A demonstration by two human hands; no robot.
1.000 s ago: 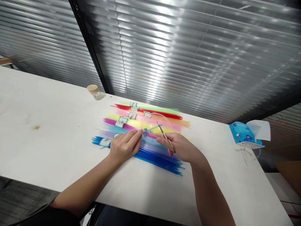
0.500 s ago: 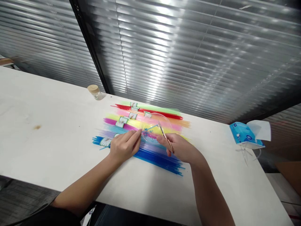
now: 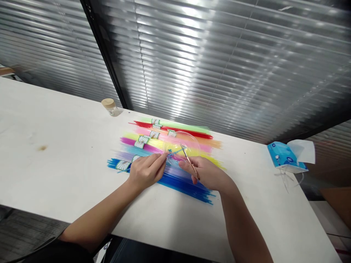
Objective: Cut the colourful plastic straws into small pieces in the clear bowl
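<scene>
My left hand [image 3: 146,171] pinches a thin blue straw [image 3: 176,151], which points up and right over a clear round bowl [image 3: 197,140]. Small blue cut pieces [image 3: 170,151] lie in the bowl. My right hand [image 3: 207,171] grips copper-handled scissors [image 3: 191,165], whose blades meet the straw near its far end. Beneath the bowl and hands, bundles of coloured straws lie side by side, among them red straws [image 3: 189,132] at the back and dark blue straws [image 3: 189,188] at the front. Paper bands [image 3: 142,142] wrap several bundles near their left ends.
A small jar with a wooden-looking lid [image 3: 109,106] stands at the back edge of the white table [image 3: 68,146]. A blue tissue pack [image 3: 286,156] sits at the right edge, with clear strips beside it. Metal blinds rise behind the table.
The scissors and my right hand have shifted slightly left, and the blades now cross the straw farther from its tip. My left hand has moved slightly right, still holding the straw.
</scene>
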